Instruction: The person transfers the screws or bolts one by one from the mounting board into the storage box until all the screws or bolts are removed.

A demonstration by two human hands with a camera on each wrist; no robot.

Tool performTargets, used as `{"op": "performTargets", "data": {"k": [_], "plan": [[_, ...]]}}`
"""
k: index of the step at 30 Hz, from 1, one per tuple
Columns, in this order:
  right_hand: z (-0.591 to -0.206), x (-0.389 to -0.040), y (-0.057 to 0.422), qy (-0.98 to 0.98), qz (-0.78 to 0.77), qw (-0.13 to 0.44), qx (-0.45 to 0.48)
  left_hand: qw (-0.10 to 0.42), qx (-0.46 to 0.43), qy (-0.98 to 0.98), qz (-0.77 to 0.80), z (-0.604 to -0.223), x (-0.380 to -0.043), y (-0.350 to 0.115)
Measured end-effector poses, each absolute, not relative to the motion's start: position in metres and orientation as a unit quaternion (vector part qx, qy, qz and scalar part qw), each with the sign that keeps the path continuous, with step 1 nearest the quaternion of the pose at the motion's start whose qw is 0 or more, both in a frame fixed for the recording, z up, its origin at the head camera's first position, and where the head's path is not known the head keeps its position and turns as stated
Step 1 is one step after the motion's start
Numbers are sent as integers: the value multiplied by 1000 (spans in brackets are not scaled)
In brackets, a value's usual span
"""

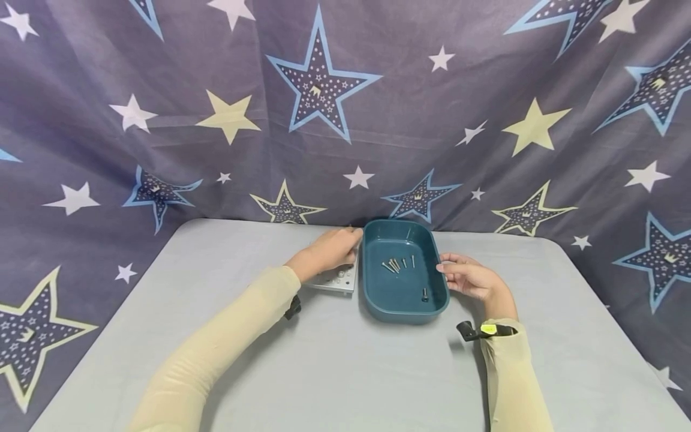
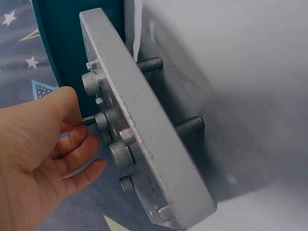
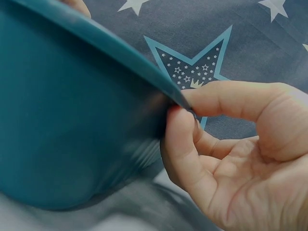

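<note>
My left hand (image 1: 330, 249) is over a silver metal plate (image 1: 336, 281), just left of a teal plastic bin (image 1: 402, 317). In the left wrist view the thumb and index finger pinch a thin metal pin (image 2: 88, 119) at the plate's face; I cannot tell what kind of pin it is. Several socket head screws (image 2: 120, 154) stand in the plate (image 2: 149, 125), and threaded ends (image 2: 190, 126) stick out its other side. My right hand (image 1: 469, 277) pinches the bin's right rim (image 3: 163, 86) between thumb and fingers.
Several small screws (image 1: 394, 265) lie loose on the bin's floor, with a darker bolt (image 1: 424, 295) near its front right corner. A pale grey cloth covers the table (image 1: 335, 372). Behind its far edge hangs a dark star-patterned curtain (image 1: 378, 156).
</note>
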State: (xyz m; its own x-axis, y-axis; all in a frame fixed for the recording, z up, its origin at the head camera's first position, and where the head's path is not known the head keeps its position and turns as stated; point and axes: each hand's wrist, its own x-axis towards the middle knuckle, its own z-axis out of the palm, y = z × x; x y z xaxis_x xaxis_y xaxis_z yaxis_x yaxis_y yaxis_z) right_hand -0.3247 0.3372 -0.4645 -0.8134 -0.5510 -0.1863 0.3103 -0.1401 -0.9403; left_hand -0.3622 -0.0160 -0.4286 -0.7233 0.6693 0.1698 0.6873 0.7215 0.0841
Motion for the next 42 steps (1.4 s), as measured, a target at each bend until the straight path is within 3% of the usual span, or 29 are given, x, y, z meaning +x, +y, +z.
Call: {"op": "performTargets", "data": {"k": [7,23,35,42], "plan": [[-465,-325,341,591,-754,274,-87,82,-382,-916,-90,-428,-368,-16],[-462,-325,340,595,-749,281,-81,50,-359,-913,-186,-393,-370,-20],[-463,-327,338,598,-745,284,-84,-26,-394,-895,-210,-356,-371,10],[-470,-330,340,585,-740,303,-137,-85,-406,-885,-213,-343,-375,22]]}}
